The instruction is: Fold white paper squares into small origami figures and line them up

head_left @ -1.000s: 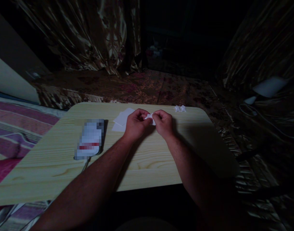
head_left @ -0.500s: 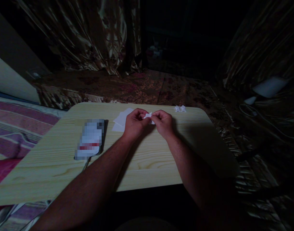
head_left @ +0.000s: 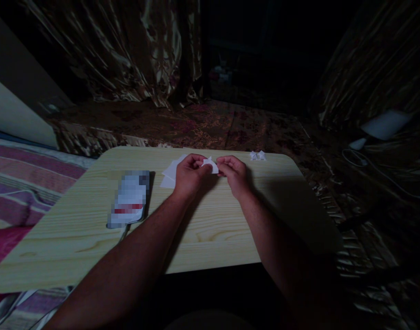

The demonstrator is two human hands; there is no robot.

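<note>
A small piece of folded white paper (head_left: 210, 166) is pinched between the thumb and fingers of my left hand (head_left: 190, 174), just above the table. My right hand (head_left: 234, 174) is closed at the paper's right edge, its fingertips touching it; part of that grip is hidden. White paper sheets (head_left: 169, 175) lie partly under and behind my left hand. Two small folded paper pieces (head_left: 258, 155) sit side by side near the far right edge of the table.
The pale wood table (head_left: 210, 233) has rounded corners. On its left lies a blurred-out phone (head_left: 129, 199) with a cable. Patterned curtains (head_left: 155, 55) hang beyond, a striped bedcover (head_left: 20, 178) is at left, and a lamp (head_left: 384, 124) stands at right in dim light.
The folded paper has turned in my left hand and shows a broader flat face. My right fingertips have shifted slightly right, from over the paper to its edge.
</note>
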